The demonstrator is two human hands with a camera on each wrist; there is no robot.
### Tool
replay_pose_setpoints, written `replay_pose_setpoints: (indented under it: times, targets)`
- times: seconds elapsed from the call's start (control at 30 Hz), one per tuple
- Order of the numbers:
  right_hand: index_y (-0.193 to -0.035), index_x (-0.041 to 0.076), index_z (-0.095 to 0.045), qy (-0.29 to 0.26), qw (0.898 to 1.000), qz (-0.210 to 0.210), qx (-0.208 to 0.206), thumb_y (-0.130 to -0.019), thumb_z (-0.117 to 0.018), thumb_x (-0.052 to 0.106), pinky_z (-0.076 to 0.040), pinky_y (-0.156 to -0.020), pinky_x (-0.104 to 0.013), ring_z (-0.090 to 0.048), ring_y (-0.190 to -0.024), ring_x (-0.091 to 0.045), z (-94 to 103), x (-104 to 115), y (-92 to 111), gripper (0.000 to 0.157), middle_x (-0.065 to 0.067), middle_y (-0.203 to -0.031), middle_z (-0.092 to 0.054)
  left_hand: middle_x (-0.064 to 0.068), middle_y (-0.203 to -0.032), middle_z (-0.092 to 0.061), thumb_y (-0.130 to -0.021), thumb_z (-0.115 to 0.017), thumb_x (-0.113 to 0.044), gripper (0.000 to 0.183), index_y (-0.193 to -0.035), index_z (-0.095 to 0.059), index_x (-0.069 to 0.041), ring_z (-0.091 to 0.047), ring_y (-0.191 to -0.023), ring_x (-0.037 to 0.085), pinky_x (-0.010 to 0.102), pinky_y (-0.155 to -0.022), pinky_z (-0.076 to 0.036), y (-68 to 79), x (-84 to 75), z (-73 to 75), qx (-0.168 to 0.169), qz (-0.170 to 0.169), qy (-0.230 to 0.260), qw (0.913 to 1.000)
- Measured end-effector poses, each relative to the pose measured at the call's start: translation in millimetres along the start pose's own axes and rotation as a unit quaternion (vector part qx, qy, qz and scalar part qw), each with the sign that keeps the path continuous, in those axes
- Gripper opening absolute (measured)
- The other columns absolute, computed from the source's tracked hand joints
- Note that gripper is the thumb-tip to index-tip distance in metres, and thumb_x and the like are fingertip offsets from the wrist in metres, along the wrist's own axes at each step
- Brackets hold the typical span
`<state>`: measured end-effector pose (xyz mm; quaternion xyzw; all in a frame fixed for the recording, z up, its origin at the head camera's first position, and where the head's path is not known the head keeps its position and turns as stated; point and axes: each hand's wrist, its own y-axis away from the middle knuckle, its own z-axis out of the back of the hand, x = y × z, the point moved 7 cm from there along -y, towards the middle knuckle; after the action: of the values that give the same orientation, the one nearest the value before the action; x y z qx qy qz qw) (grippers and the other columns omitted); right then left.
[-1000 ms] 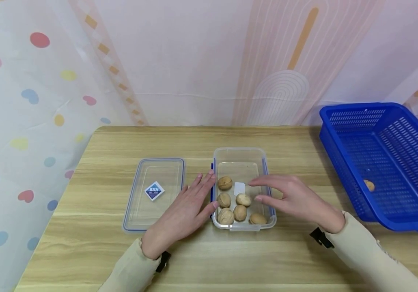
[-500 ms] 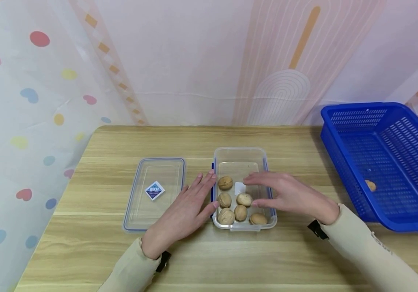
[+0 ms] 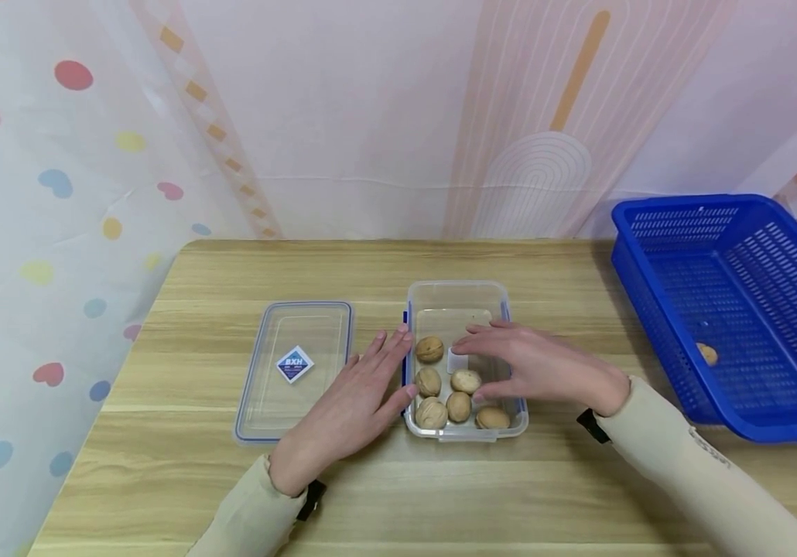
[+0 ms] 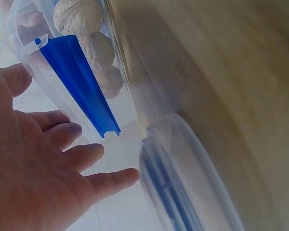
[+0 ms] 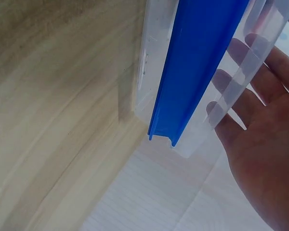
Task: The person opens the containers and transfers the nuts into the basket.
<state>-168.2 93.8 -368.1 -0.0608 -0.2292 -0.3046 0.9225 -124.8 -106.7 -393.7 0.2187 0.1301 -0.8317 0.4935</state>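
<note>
In the head view a clear plastic food container (image 3: 457,294) sits on the table with several walnuts (image 3: 429,350) inside, mostly in its near half. My left hand (image 3: 344,410) lies along its left side, fingers extended, fingertips at the rim; the left wrist view shows a blue side latch (image 4: 82,86) hanging down beside that hand. Over the right rim reaches my right hand (image 3: 545,365), its fingers above the inside and the thumb near a pale walnut (image 3: 466,381). Nothing is held in it. The right wrist view has another blue latch (image 5: 197,67) below the fingers.
Left of the container lies its clear lid (image 3: 315,329) with a blue seal and a BXH label (image 3: 295,363). A blue plastic basket (image 3: 649,309) stands at the right, with one walnut (image 3: 707,353) visible in it. A patterned curtain (image 3: 371,116) hangs behind the table.
My right hand has moved left, farther in over the container, and now covers part of the white label there. The left hand, the walnuts and the container stay in place.
</note>
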Motion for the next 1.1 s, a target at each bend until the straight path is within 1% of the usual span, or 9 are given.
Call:
replay_pose_setpoints:
  times: [0.43,0.6,0.73,0.93,1.1]
  targets:
    - [-0.138,0.004,-0.065,0.039,0.999,0.006,0.007,-0.086,-0.085,0.035,-0.031,-0.12,-0.054,-0.057,-0.134,-0.03,-8.4,-6,-7,0.063,-0.009,-0.137,-0.067,0.004,-0.171,-0.018,-0.109,-0.049,-0.045,0.069,-0.165,-0.028,-0.01,-0.018,-0.157,0.032,0.069,-0.118,-0.026,-1.3,-0.1,-0.3,-0.002,-0.002,0.0,1.0]
    - [-0.137,0.006,-0.066,0.053,0.999,-0.001,0.007,-0.086,-0.086,0.037,-0.032,-0.12,-0.053,-0.058,-0.134,-0.029,-11.8,-7,-8,0.063,-0.007,-0.136,-0.068,0.005,-0.171,-0.018,-0.109,-0.049,-0.045,0.069,-0.165,-0.027,-0.01,-0.017,-0.157,0.032,0.069,-0.118,-0.025,-1.1,0.4,-0.5,0.0,0.0,-0.002,1.0]
    - [-0.134,0.008,-0.069,0.064,0.998,0.001,0.004,-0.086,-0.086,0.039,-0.032,-0.12,-0.051,-0.059,-0.132,-0.026,-13.8,-7,-9,0.06,-0.004,-0.133,-0.07,0.005,-0.171,-0.018,-0.109,-0.049,-0.044,0.07,-0.165,-0.027,-0.01,-0.017,-0.157,0.032,0.068,-0.118,-0.025,-1.6,0.3,-0.7,-0.001,0.0,-0.001,1.0]
    - [-0.13,0.011,-0.072,0.083,0.996,0.01,-0.004,-0.086,-0.086,0.036,-0.035,-0.117,-0.052,-0.064,-0.126,-0.024,-14.4,-5,-9,0.053,-0.003,-0.126,-0.073,0.004,-0.171,-0.017,-0.109,-0.049,-0.044,0.07,-0.165,-0.025,-0.01,-0.018,-0.157,0.032,0.068,-0.119,-0.025,-1.6,0.6,-0.6,0.0,0.001,-0.001,1.0]
    - [-0.129,0.013,-0.074,0.096,0.995,0.004,0.003,-0.086,-0.086,0.034,-0.036,-0.115,-0.052,-0.066,-0.122,-0.023,-15.2,-3,-11,0.049,-0.005,-0.124,-0.074,0.003,-0.171,-0.017,-0.109,-0.049,-0.045,0.07,-0.165,-0.025,-0.01,-0.018,-0.157,0.031,0.067,-0.119,-0.025,-1.2,0.7,-0.6,0.001,0.003,0.0,1.0]
